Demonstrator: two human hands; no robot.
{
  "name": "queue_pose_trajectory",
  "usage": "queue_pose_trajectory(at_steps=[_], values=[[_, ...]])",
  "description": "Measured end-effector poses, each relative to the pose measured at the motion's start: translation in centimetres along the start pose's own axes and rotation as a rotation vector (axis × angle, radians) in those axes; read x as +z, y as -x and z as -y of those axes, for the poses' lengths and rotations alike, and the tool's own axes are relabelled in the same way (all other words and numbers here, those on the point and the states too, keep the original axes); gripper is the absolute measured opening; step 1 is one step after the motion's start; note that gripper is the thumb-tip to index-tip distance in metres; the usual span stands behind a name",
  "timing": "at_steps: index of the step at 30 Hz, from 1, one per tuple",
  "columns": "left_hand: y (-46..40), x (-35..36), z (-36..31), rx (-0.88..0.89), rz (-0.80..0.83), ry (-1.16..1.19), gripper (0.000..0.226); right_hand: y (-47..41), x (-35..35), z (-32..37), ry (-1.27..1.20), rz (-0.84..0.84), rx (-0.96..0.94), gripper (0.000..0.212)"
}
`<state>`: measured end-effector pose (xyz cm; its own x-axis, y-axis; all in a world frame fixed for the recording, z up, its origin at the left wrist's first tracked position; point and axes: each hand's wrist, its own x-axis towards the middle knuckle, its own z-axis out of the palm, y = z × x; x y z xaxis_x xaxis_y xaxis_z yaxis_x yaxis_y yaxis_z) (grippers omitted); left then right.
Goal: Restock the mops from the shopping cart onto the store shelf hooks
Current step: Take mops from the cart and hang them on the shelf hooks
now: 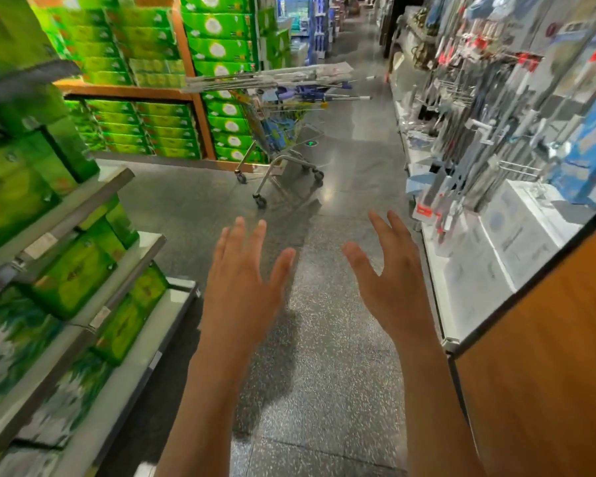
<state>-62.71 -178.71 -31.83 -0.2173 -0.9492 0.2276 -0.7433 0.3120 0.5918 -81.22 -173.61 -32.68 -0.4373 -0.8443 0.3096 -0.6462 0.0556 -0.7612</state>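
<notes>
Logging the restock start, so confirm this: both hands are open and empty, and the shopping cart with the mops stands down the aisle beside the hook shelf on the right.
One thing is wrong. The head view shows the shopping cart beside the green boxes on the left, not the hook shelf. The left hand and right hand are open and empty; mops lie across the cart.

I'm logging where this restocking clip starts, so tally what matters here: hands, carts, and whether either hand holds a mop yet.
Hands: 2, the left hand and the right hand, both open with fingers spread
Shopping cart: 1, standing up the aisle, apart from both hands, with the mops laid across its top
Mops in hand: 0
Total: 3 things counted
</notes>
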Motion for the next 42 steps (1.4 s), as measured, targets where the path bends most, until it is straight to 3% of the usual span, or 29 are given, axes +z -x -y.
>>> queue_pose_trajectory(at_steps=[6,9,17,29,35,42], values=[[-10.4,3.6,2.6,-0.056,0.015,0.051,0.08,-9.7,5.4,-1.6,-0.006,0.067,-0.017,0.076],[-17.0,4.7,4.1,-0.066,0.017,0.086,0.08,-15.8,8.3,-1.8,0.019,0.084,-0.036,0.069],[-35.6,5.8,6.0,-0.023,0.003,0.127,0.073,-32.0,14.4,-0.8,0.041,0.031,-0.057,0.064],[-54.8,13.9,7.3,-0.003,0.092,0.131,0.076,-50.4,20.8,-7.6,0.046,0.026,-0.005,0.071],[-67.5,17.7,6.5,-0.017,0.05,0.085,0.083,-63.8,23.9,-10.8,-0.003,0.054,-0.037,0.066],[-82.0,20.8,4.3,-0.017,-0.038,0.092,0.069,-80.2,26.7,-12.2,-0.083,0.098,-0.089,0.07]])
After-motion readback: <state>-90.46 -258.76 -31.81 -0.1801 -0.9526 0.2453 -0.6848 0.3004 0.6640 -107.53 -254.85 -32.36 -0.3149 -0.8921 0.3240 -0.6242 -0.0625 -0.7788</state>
